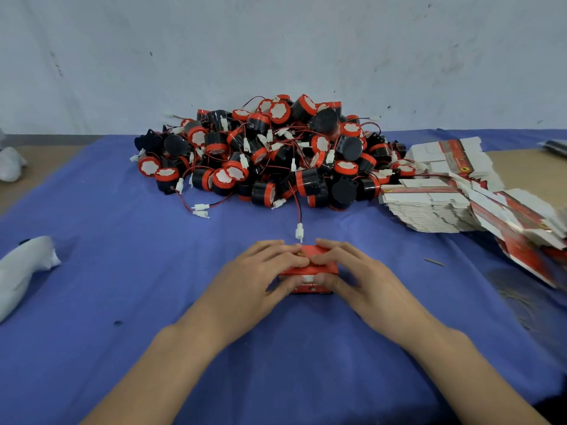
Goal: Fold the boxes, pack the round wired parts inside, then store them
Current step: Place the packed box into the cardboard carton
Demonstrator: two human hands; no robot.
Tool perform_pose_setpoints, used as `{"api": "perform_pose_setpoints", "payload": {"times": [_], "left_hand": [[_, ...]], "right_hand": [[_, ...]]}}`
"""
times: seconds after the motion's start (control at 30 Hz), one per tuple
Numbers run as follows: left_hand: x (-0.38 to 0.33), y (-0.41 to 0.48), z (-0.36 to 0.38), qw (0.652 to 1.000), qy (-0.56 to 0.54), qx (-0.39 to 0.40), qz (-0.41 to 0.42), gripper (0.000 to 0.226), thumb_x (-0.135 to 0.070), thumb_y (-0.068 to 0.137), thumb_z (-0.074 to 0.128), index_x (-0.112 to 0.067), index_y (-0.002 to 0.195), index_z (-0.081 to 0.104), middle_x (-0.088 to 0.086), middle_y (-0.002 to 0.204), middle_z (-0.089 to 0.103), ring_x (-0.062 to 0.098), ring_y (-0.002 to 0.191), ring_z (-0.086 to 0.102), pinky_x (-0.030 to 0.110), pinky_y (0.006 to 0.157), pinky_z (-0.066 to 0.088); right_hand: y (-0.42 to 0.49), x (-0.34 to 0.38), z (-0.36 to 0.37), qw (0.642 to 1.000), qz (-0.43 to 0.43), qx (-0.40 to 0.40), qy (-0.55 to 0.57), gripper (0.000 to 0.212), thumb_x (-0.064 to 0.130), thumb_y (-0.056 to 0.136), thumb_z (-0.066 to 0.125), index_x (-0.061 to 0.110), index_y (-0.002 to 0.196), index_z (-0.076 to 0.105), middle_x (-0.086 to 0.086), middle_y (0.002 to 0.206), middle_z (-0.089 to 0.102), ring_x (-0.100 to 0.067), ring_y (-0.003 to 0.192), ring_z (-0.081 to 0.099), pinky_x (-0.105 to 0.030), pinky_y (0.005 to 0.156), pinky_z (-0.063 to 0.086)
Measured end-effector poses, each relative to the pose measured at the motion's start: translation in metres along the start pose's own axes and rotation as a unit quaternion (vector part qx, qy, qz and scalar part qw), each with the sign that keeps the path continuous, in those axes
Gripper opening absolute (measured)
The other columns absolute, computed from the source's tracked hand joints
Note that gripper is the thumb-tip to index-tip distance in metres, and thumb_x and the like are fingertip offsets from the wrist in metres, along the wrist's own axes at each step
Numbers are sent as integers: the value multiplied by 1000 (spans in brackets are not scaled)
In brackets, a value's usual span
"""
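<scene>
A small red box [310, 273] stands on the blue cloth in front of me. My left hand [260, 277] grips its left side, fingers over the top and thumb on the front face. My right hand [356, 277] holds the right side the same way. Behind the box lies a big heap of round black-and-red wired parts [270, 154] with white connectors. One wire with a white connector [299, 232] trails from the heap almost to the box. Stacks of flat unfolded boxes [454, 197] lie at the right.
The blue cloth [122, 271] covers the table up to a grey wall. A white bundle [21, 268] lies at the left edge. More flat red-and-white cartons [527, 250] spill toward the right edge. Two loose connectors [201, 210] lie left of centre.
</scene>
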State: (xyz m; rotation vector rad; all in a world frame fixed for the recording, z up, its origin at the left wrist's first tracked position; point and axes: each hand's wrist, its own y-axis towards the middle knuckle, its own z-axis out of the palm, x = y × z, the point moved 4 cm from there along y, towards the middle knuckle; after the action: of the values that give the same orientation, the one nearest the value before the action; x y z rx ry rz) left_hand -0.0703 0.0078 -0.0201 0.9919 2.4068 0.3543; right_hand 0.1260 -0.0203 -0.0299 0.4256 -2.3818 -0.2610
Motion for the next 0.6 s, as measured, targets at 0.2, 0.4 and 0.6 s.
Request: {"api": "perform_pose_setpoints", "payload": {"times": [0.2,0.4,0.6], "left_hand": [[2,1,-5,997,-65,-1,-40,46,-58,95,35,-42,131,58,-30,134,56,-10,133,40,26,104,44],[1,3,-8,993,-102,-26,-56,15,-46,101,48,-44,114,55,-26,111,64,-3,105,58,33,85,52],[5,3,-3,987,-146,-19,-65,8,-45,100,51,-41,105,56,-27,118,62,-1,113,57,37,89,53]], "right_hand": [[1,6,-2,997,12,-20,69,22,60,97,46,67,115,55,42,139,45,16,124,49,-21,100,46],[4,6,-1,996,22,-32,75,21,56,98,48,62,115,58,38,135,50,13,123,51,-10,95,44],[3,7,-2,995,27,-33,89,23,62,93,49,66,113,57,37,134,52,10,120,54,-17,96,45]]}}
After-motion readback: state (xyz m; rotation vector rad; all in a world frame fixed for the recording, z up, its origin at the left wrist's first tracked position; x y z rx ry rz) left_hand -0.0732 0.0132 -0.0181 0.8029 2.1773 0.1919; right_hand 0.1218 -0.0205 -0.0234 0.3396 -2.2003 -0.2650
